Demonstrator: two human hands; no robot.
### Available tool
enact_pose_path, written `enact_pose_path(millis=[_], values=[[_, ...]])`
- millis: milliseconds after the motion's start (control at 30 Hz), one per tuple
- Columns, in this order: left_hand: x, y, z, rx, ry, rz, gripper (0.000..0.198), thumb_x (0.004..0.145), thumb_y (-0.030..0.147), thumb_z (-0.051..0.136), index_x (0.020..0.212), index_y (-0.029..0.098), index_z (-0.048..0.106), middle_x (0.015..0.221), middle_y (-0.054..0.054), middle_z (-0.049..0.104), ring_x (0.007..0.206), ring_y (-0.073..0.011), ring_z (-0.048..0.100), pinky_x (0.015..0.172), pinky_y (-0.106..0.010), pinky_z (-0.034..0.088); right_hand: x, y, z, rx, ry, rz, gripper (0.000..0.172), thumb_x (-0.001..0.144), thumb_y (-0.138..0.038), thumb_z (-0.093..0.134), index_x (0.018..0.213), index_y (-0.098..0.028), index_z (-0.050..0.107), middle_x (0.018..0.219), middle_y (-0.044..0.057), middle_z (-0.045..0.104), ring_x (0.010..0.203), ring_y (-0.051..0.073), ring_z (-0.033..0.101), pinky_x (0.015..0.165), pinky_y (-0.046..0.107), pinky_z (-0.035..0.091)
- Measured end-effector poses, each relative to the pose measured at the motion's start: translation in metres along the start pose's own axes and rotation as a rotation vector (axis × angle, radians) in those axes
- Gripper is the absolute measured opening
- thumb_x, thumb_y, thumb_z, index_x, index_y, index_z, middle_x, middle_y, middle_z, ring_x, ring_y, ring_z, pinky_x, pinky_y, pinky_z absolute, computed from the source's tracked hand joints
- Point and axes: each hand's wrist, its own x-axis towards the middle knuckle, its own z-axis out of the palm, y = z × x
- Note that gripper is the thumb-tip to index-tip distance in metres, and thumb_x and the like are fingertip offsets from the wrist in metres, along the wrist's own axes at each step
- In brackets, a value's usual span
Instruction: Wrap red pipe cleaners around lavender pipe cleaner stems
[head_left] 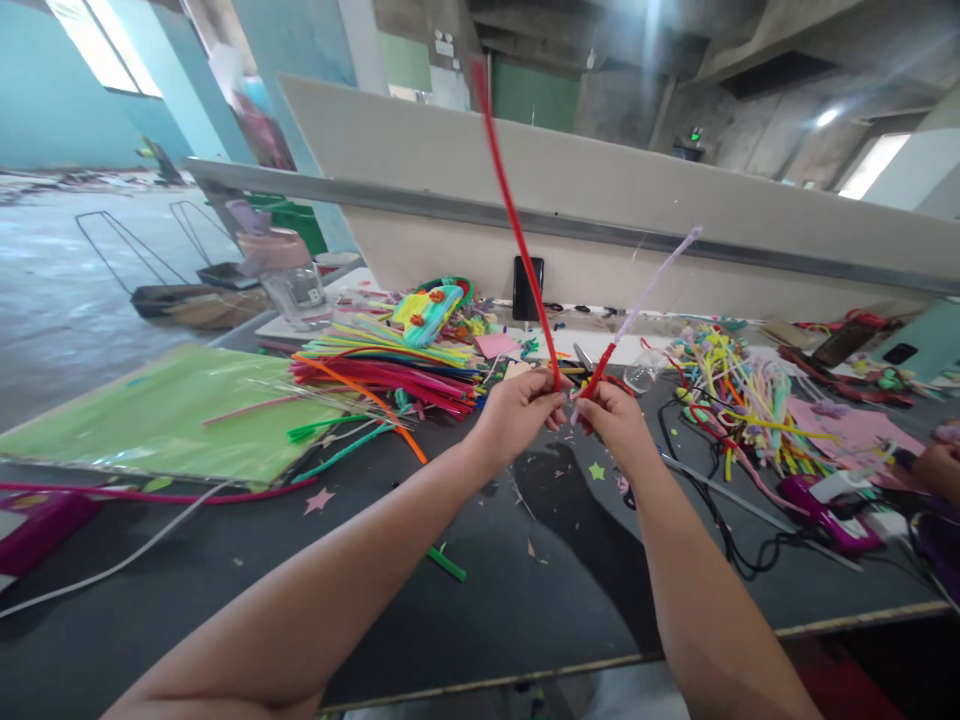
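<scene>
Pinched in my left hand (525, 405) is a long red pipe cleaner (511, 205), its free length rising high and leaning slightly left. My right hand (616, 418) grips a pale purple pipe cleaner (654, 275) that slants up to the right. Red pipe cleaner is coiled around its lower part (602, 366), just above my fingers. Both hands are close together over the dark table (480, 620), fingers closed. Behind them lie scissors (583, 358), partly hidden. A large bundle of coloured pipe cleaners (390, 370) is left of my left hand.
A green sheet in clear plastic (150, 415) and a lidded cup (281, 270) are at left. A phone (528, 288) leans on the white divider (465, 240). Mixed pipe cleaners (742, 400), cables and a purple glue gun or power strip-like object (829, 515) occupy the right, near another person's hand (941, 465).
</scene>
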Motion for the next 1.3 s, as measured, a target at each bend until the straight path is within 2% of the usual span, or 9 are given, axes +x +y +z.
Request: enact_pose_path(millis=[233, 400, 500, 600, 733, 867, 1033, 1200, 1300], values=[[-0.003, -0.008, 0.005, 0.120, -0.003, -0.015, 0.008, 0.075, 0.024, 0.055, 0.075, 0.016, 0.059, 0.057, 0.003, 0.055, 0.050, -0.0098, 0.056, 0.049, -0.020, 0.048, -0.001, 0.001, -0.003, -0.185, 0.008, -0.013, 0.020, 0.078, -0.036, 0.053, 0.071, -0.017, 0.058, 0.061, 0.000, 0.061, 0.049, 0.011, 0.053, 0.049, 0.023, 0.041], [-0.003, -0.022, 0.008, 0.133, 0.014, -0.039, 0.013, 0.077, 0.026, 0.054, 0.076, 0.016, 0.061, 0.058, 0.002, 0.057, 0.051, -0.0095, 0.055, 0.051, -0.020, 0.047, -0.002, -0.001, -0.002, -0.154, 0.004, -0.045, 0.020, 0.077, -0.036, 0.054, 0.074, -0.018, 0.060, 0.060, -0.001, 0.059, 0.050, 0.012, 0.050, 0.050, 0.024, 0.039], [-0.003, -0.032, 0.014, 0.127, 0.048, -0.038, 0.014, 0.076, 0.027, 0.054, 0.075, 0.016, 0.062, 0.064, 0.001, 0.061, 0.057, -0.0095, 0.057, 0.057, -0.020, 0.049, -0.002, 0.000, -0.001, -0.146, 0.020, -0.058, 0.020, 0.076, -0.036, 0.056, 0.068, -0.018, 0.058, 0.055, -0.002, 0.055, 0.050, 0.012, 0.046, 0.049, 0.024, 0.036], [-0.003, -0.037, 0.021, 0.019, 0.059, -0.080, 0.012, 0.074, 0.026, 0.057, 0.071, 0.015, 0.061, 0.067, 0.000, 0.063, 0.063, -0.0109, 0.061, 0.064, -0.023, 0.052, -0.001, 0.002, 0.000, -0.152, 0.026, -0.057, 0.020, 0.075, -0.036, 0.057, 0.064, -0.018, 0.056, 0.051, -0.004, 0.049, 0.049, 0.011, 0.042, 0.049, 0.024, 0.034], [-0.004, -0.038, 0.028, -0.248, 0.083, -0.234, 0.012, 0.069, 0.024, 0.063, 0.070, 0.015, 0.055, 0.062, 0.002, 0.062, 0.058, -0.0123, 0.063, 0.062, -0.028, 0.055, 0.000, 0.007, 0.002, -0.094, 0.042, -0.053, 0.019, 0.073, -0.035, 0.059, 0.064, -0.019, 0.055, 0.051, -0.005, 0.045, 0.049, 0.011, 0.039, 0.048, 0.023, 0.032], [-0.006, -0.036, 0.030, -0.330, 0.074, -0.268, 0.015, 0.068, 0.021, 0.064, 0.070, 0.015, 0.050, 0.061, 0.002, 0.061, 0.057, -0.0129, 0.064, 0.062, -0.029, 0.055, 0.001, 0.010, 0.002, 0.000, 0.043, -0.032, 0.023, 0.071, -0.037, 0.060, 0.061, -0.019, 0.053, 0.051, -0.005, 0.046, 0.049, 0.011, 0.040, 0.049, 0.024, 0.033], [-0.008, -0.042, 0.028, -0.170, 0.091, -0.180, 0.011, 0.071, 0.021, 0.057, 0.068, 0.016, 0.048, 0.059, 0.003, 0.060, 0.057, -0.0128, 0.063, 0.059, -0.027, 0.053, -0.001, 0.005, 0.005, -0.099, 0.045, -0.050, 0.022, 0.073, -0.037, 0.058, 0.063, -0.018, 0.055, 0.057, -0.002, 0.054, 0.055, 0.013, 0.047, 0.054, 0.025, 0.037], [-0.010, -0.053, 0.026, 0.128, 0.155, -0.066, 0.007, 0.073, 0.019, 0.051, 0.067, 0.017, 0.052, 0.058, 0.003, 0.059, 0.056, -0.0115, 0.061, 0.056, -0.023, 0.050, -0.004, 0.002, 0.013, -0.130, 0.026, -0.092, 0.024, 0.079, -0.040, 0.052, 0.080, -0.018, 0.059, 0.066, 0.001, 0.059, 0.061, 0.014, 0.052, 0.057, 0.026, 0.041], [-0.009, -0.052, 0.025, 0.149, 0.129, -0.055, 0.006, 0.071, 0.015, 0.050, 0.065, 0.017, 0.051, 0.058, 0.002, 0.059, 0.056, -0.0111, 0.060, 0.056, -0.022, 0.048, -0.003, 0.006, 0.012, -0.257, 0.081, -0.111, 0.022, 0.076, -0.038, 0.057, 0.081, -0.017, 0.062, 0.067, 0.001, 0.060, 0.061, 0.015, 0.053, 0.058, 0.026, 0.041]])
